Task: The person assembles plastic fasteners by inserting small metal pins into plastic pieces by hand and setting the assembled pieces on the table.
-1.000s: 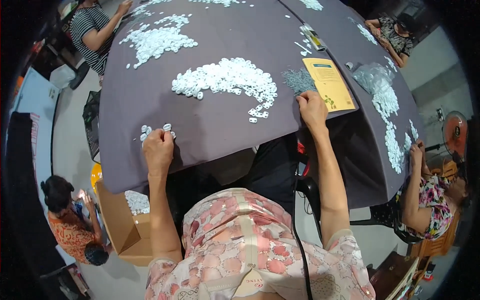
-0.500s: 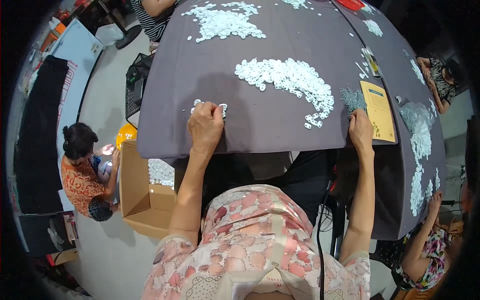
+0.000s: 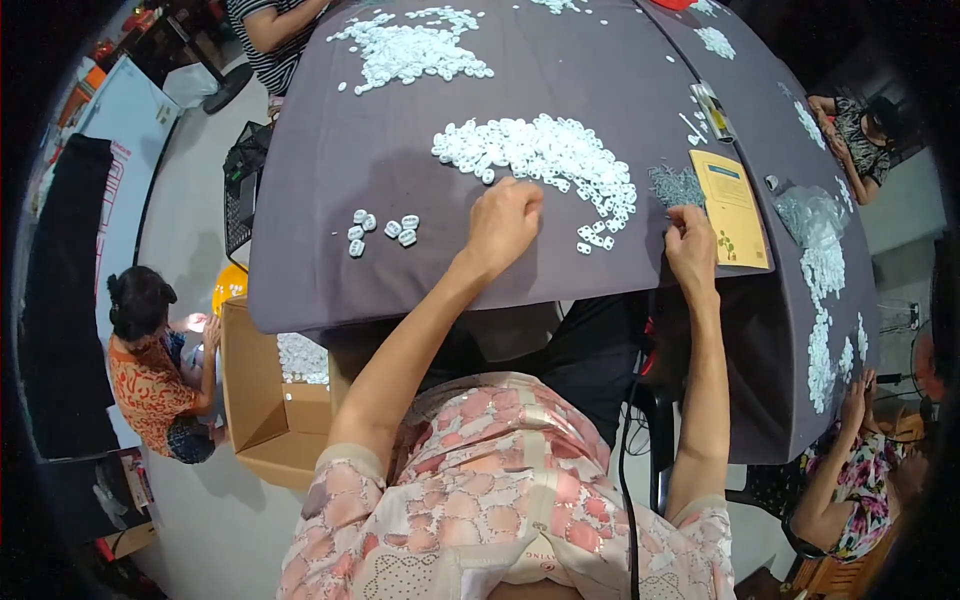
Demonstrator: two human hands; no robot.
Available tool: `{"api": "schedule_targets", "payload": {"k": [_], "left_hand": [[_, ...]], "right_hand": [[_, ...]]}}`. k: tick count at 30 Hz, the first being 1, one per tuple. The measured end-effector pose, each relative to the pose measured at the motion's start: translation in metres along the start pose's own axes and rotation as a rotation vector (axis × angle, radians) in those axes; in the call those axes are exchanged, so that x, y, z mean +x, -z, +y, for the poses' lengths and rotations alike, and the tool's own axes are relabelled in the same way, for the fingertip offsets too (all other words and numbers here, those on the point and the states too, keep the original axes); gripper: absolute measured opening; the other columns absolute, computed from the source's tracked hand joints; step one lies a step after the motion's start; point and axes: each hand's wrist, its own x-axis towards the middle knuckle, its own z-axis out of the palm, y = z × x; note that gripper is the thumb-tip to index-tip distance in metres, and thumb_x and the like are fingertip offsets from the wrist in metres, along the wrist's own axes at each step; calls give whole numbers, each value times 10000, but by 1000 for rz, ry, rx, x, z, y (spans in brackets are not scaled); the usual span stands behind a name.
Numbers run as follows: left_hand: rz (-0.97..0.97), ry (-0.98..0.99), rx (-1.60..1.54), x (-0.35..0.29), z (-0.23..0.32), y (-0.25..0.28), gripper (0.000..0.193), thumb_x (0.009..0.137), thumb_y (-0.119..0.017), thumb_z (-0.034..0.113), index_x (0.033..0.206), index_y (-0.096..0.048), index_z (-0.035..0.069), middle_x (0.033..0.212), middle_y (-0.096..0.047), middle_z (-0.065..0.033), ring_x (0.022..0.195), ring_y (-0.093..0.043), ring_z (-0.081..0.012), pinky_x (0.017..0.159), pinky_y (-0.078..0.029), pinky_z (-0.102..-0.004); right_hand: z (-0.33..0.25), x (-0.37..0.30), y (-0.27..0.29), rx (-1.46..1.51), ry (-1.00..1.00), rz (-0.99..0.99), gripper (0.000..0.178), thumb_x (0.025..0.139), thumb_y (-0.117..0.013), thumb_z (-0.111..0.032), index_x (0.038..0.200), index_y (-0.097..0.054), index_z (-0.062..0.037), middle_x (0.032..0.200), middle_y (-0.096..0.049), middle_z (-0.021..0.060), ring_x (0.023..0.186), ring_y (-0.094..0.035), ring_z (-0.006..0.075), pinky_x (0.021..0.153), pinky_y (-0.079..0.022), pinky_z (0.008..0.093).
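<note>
My left hand [image 3: 505,222] is curled with its fingertips at the near edge of a long heap of small white plastic pieces [image 3: 545,155] on the grey cloth-covered table [image 3: 330,200]. Whether it holds a piece is hidden. My right hand [image 3: 690,240] rests closed near the table's front edge, just below a small pile of grey metal bits [image 3: 676,185] and beside a yellow booklet [image 3: 732,207]. A small cluster of several white pieces [image 3: 380,230] lies apart to the left of my left hand.
More white heaps lie at the far side [image 3: 410,48] and along the right edge [image 3: 825,290]. An open cardboard box [image 3: 262,400] with white pieces stands on the floor at left, next to a crouching person [image 3: 155,365]. Other people sit at the right [image 3: 850,480] and at the top.
My left hand left the small cluster at the left and moved right to the big white heap. The right hand stayed by the grey pile. The view shifted.
</note>
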Motion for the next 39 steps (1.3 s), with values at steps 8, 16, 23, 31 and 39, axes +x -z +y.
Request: {"api": "schedule_targets", "payload": {"k": [8,16,23,31,39], "left_hand": [[-74,-35,175,31,8,-37,136,807,-619,129,930,-675,121,875,-566,-147,797,-604,-346,685,-483,-448],[-90,-58,131,35,8,-37,107,779,-622,82,878,-662,80,876,-556,-151,809,-595,-355,692,-479,-448],[42,-44,-82,28,0,-34,65,721,-630,48,777,-601,30,831,-582,-158,778,-587,-365,677,-467,-448],[-40,387,-850,-27,7,18,174,798,-642,43,952,-658,-37,811,-633,-82,651,-607,-119,566,-529,-257],[86,654,-1177,-74,-10,48,154,835,-599,-14,982,-621,-57,839,-646,-98,685,-651,-144,609,-575,-245]], "right_hand": [[-51,-13,-6,298,-4,-6,140,784,-499,67,887,-566,-1,802,-552,125,707,-575,257,645,-452,325],[-65,-17,-17,342,41,-5,89,824,-525,37,898,-558,0,781,-515,107,667,-525,201,615,-428,294],[-72,-21,-26,391,25,-17,10,863,-546,-6,867,-555,-7,748,-496,71,640,-470,150,593,-391,256],[-122,-20,-39,840,-132,-255,55,879,-556,-40,905,-594,-11,768,-550,-29,687,-457,35,604,-378,188],[-167,-36,-80,1129,-242,-454,81,873,-563,-50,915,-616,-5,726,-605,-11,620,-532,46,561,-441,194]]}}
